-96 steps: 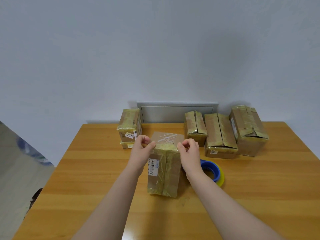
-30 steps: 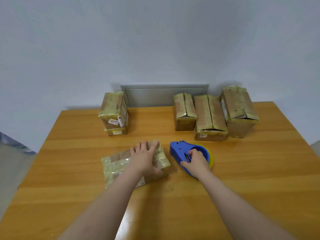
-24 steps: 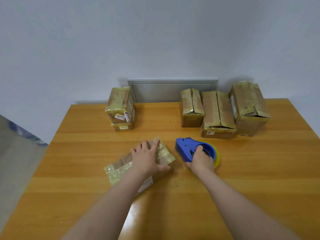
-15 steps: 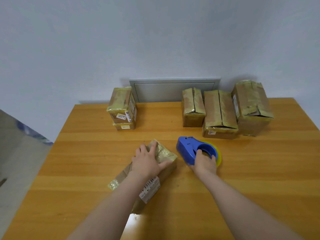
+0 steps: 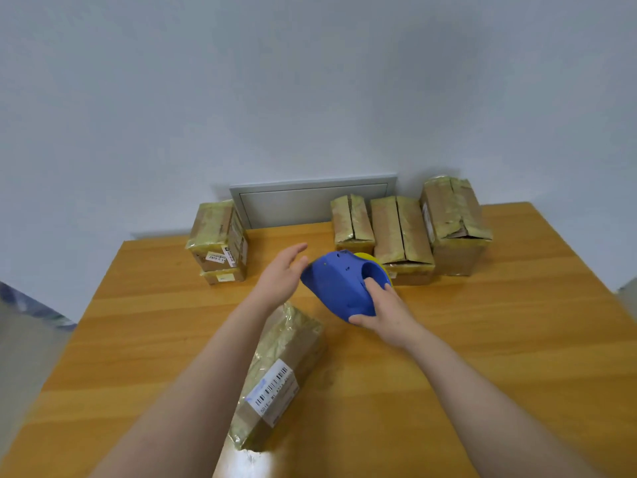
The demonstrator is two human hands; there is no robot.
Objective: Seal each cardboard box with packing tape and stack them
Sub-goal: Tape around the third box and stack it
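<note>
- Head view: my right fingers (image 5: 374, 283) are curled through the handle of the blue tape dispenser (image 5: 339, 288), with the thumb underneath. They hold it tilted in the air above the counter (image 5: 517, 339). A yellow tape roll (image 5: 370, 258) shows at its far side.
- My left fingers (image 5: 297, 252) are straight and spread, gripping nothing, right at the dispenser's nose. I cannot tell whether they touch it.
- The box (image 5: 286, 367) I am working on lies on its side on the counter, below both sets of fingers and nearer to me. It is partly under my left forearm, barcode label up, with tape already over much of it.
- Beyond my left fingers stands a stack of two boxes (image 5: 219, 243). Beyond my right fingers, three more boxes (image 5: 400, 232) sit in a row by the wall.
- I judge this step to be readying the tape. Next, my left fingers must pinch the loose end at the nose and draw out a length. They then press it on the box's seam while my right fingers run the dispenser along.
</note>
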